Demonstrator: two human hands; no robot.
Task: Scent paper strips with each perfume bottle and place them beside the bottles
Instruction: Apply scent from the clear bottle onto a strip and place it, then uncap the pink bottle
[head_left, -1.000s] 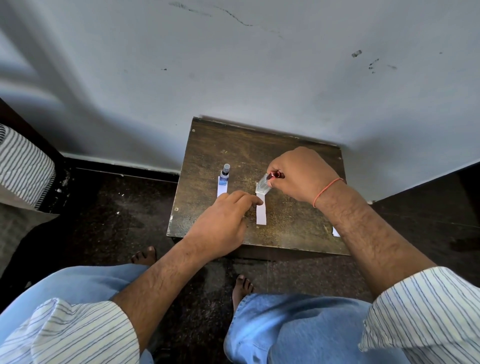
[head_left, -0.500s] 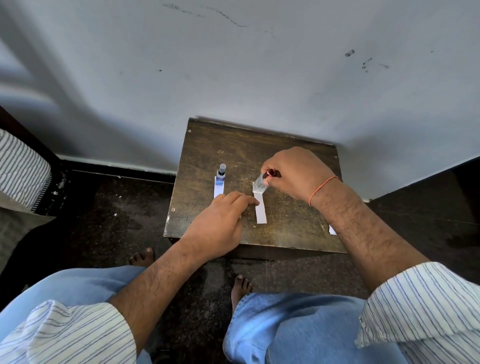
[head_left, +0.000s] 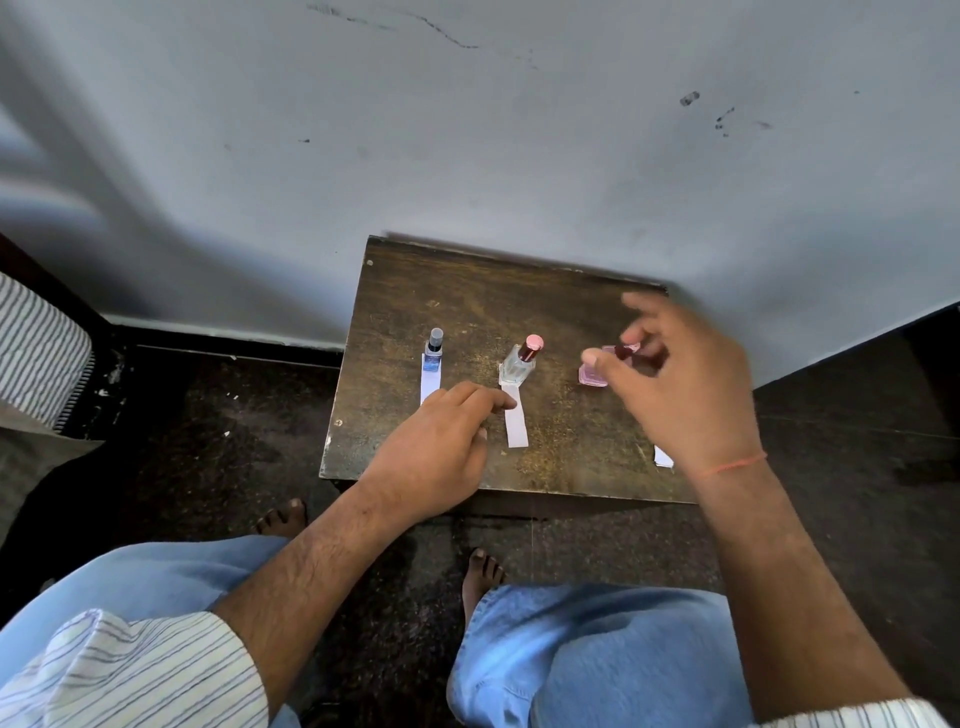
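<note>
You had three perfume bottles on the table (head_left: 571, 291): a grey-capped bottle (head_left: 432, 349) toward the left edge, a pink-capped clear bottle (head_left: 520, 359) in the middle, and a pink bottle (head_left: 593, 374) toward the right edge. You had three paper strips: the left strip (head_left: 429, 383), the middle strip (head_left: 515, 423), and the strip at the front right corner (head_left: 663, 458), mostly hidden. Two hands were in view.

Three perfume bottles (head_left: 518, 358) stand on the wooden table (head_left: 566, 312), hands (head_left: 431, 447) above two paper strips (head_left: 516, 421).
</note>
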